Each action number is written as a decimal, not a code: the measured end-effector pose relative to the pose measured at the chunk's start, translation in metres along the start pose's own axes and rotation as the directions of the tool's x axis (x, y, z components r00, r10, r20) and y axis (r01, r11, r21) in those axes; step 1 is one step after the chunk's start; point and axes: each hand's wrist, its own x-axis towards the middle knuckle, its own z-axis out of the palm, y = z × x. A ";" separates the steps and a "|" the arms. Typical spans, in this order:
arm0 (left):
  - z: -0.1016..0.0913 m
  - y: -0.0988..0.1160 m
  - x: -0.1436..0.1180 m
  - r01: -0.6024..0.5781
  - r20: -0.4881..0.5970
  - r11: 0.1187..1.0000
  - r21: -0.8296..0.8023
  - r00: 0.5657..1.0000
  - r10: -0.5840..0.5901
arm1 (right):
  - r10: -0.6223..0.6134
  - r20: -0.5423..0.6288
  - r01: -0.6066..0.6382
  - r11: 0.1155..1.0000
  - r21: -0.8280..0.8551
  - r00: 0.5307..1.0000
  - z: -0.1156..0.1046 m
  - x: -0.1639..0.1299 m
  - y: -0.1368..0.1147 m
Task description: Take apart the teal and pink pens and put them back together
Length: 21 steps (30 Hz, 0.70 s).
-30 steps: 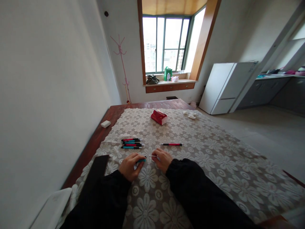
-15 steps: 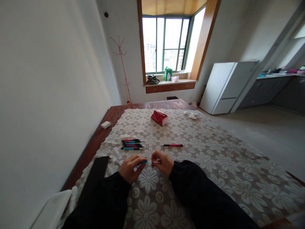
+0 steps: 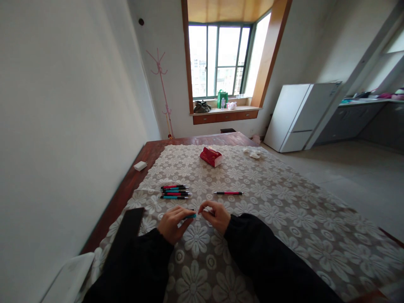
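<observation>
My left hand (image 3: 174, 223) is closed on a blue pen barrel (image 3: 190, 216), its end pointing right toward the other hand. Fingers bent and brought together, my right hand (image 3: 216, 215) sits right at that end; whatever it pinches is too small to make out. Just beyond my left hand, several blue-and-black and red-and-black pens (image 3: 174, 192) lie side by side in a group. One red-and-black pen (image 3: 228, 193) lies alone beyond my right hand.
A floral lace tablecloth (image 3: 271, 248) covers most of the wooden table (image 3: 124, 189). A red tissue pack (image 3: 211, 157) lies farther back, crumpled white tissues (image 3: 254, 154) to its right. At left are a white box (image 3: 140, 166) and a dark flat slab (image 3: 128, 229).
My right fingertips have moved slightly left, closer to the barrel's end. The thin white piece seen between them earlier no longer shows clearly. My left hand has stayed nearly still.
</observation>
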 end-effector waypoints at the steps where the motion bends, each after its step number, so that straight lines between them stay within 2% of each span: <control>1: 0.000 0.000 0.000 0.000 0.000 1.000 -0.001 1.000 0.000 | 0.008 0.002 -0.008 0.999 0.032 1.000 0.000 0.000 0.000; 5: -0.001 0.000 0.001 0.000 -0.002 1.000 0.005 1.000 0.000 | 0.039 -0.022 -0.035 0.986 0.161 0.999 -0.002 0.001 0.000; 10: 0.000 -0.001 0.000 0.003 -0.020 1.000 0.019 1.000 -0.002 | 0.071 -0.048 -0.061 0.979 0.196 0.996 -0.006 0.005 0.003; 14: 0.000 0.000 0.000 0.024 -0.012 0.999 0.024 1.000 -0.024 | 0.087 -0.001 -0.085 0.971 0.224 0.996 -0.004 0.004 0.003; 21: -0.001 0.001 0.000 0.006 -0.010 0.999 0.037 1.000 -0.005 | 0.031 0.057 -0.042 0.978 0.204 0.998 -0.003 0.001 0.001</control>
